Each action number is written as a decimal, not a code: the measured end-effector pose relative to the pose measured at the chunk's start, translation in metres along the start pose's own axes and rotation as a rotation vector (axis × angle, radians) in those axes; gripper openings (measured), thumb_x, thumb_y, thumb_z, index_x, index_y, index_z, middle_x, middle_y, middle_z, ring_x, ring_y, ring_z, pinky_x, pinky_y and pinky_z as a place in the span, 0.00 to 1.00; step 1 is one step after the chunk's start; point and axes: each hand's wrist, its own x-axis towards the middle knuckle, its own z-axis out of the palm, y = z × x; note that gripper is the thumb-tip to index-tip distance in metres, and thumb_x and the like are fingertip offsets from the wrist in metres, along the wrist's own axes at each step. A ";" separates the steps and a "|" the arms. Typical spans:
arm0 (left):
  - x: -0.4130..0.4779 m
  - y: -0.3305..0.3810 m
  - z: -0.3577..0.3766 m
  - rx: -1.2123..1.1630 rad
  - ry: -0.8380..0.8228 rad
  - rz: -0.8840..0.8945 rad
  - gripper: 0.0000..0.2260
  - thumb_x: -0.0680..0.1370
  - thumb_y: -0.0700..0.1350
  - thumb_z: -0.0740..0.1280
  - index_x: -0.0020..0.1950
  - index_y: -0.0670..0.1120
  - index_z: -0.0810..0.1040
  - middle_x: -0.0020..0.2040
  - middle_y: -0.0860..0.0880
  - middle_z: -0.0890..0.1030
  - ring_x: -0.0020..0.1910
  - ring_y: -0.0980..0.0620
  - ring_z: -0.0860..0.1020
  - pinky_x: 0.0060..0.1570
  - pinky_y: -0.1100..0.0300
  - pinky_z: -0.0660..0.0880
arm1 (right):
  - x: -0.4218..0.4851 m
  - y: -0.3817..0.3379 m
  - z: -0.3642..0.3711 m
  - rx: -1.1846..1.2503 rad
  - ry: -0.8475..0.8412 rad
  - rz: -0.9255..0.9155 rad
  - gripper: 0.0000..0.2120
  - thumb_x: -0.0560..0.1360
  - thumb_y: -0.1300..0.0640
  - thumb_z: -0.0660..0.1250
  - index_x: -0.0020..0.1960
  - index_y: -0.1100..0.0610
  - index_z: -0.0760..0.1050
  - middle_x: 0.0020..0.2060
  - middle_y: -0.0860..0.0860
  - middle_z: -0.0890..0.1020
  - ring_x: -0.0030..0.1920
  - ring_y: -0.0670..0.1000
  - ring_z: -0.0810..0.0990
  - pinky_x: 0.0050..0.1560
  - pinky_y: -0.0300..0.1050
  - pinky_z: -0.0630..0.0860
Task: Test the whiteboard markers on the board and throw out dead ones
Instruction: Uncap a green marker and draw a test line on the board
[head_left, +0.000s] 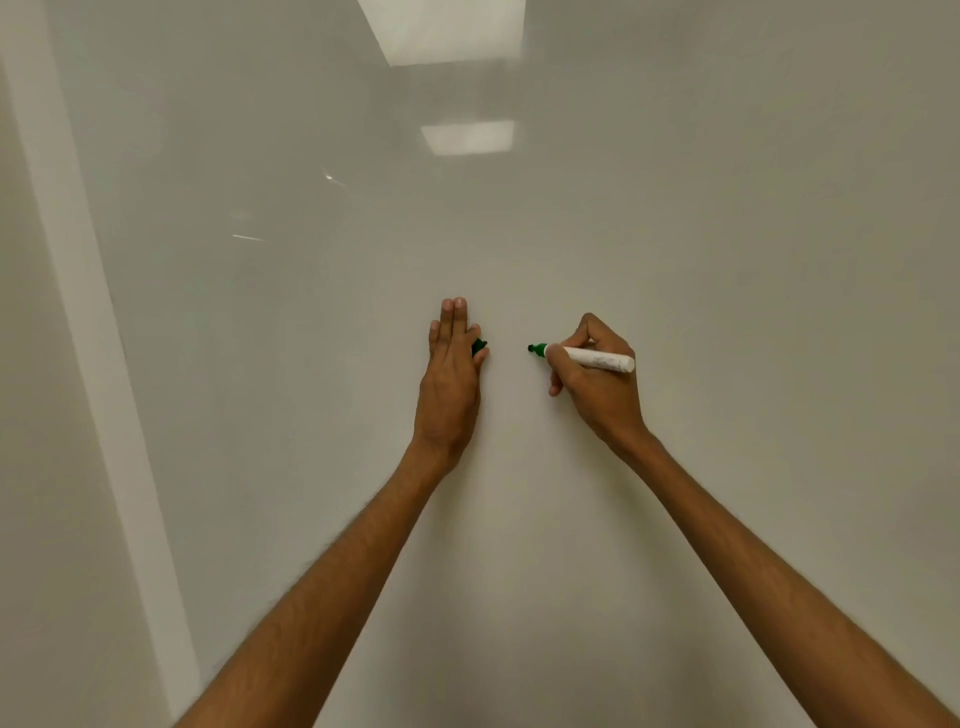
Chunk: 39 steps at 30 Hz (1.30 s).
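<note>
My right hand (592, 384) grips the green marker (592, 357), tip pointing left. My left hand (449, 384), fingers straight before the whiteboard (727, 260), pinches the green cap (479, 347).

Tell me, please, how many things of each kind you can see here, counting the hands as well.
Markers: 1, the green marker, uncapped, held by the right hand.
Caps: 1, the green cap, pinched in the left hand.
Hands: 2.
Boards: 1, the whiteboard.
Total: 5.
</note>
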 end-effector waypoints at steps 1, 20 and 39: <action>-0.006 0.000 -0.004 -0.023 -0.053 -0.039 0.25 0.86 0.43 0.55 0.80 0.46 0.48 0.81 0.51 0.48 0.79 0.59 0.44 0.78 0.56 0.52 | -0.001 -0.004 -0.001 0.017 -0.004 0.039 0.12 0.75 0.63 0.70 0.39 0.67 0.69 0.30 0.61 0.80 0.28 0.54 0.81 0.28 0.41 0.72; -0.137 0.026 -0.057 -0.367 -0.240 -0.204 0.18 0.82 0.43 0.66 0.65 0.53 0.60 0.57 0.55 0.81 0.47 0.56 0.83 0.51 0.62 0.79 | -0.111 -0.012 -0.011 0.440 -0.163 0.734 0.08 0.74 0.57 0.73 0.48 0.62 0.82 0.37 0.57 0.84 0.34 0.51 0.84 0.28 0.36 0.72; -0.265 0.020 -0.085 -0.171 -0.667 -0.437 0.13 0.84 0.52 0.57 0.57 0.46 0.77 0.41 0.52 0.80 0.39 0.58 0.81 0.42 0.66 0.74 | -0.240 0.028 0.015 0.356 -0.269 0.902 0.12 0.75 0.57 0.72 0.53 0.65 0.81 0.36 0.58 0.84 0.32 0.53 0.83 0.30 0.39 0.76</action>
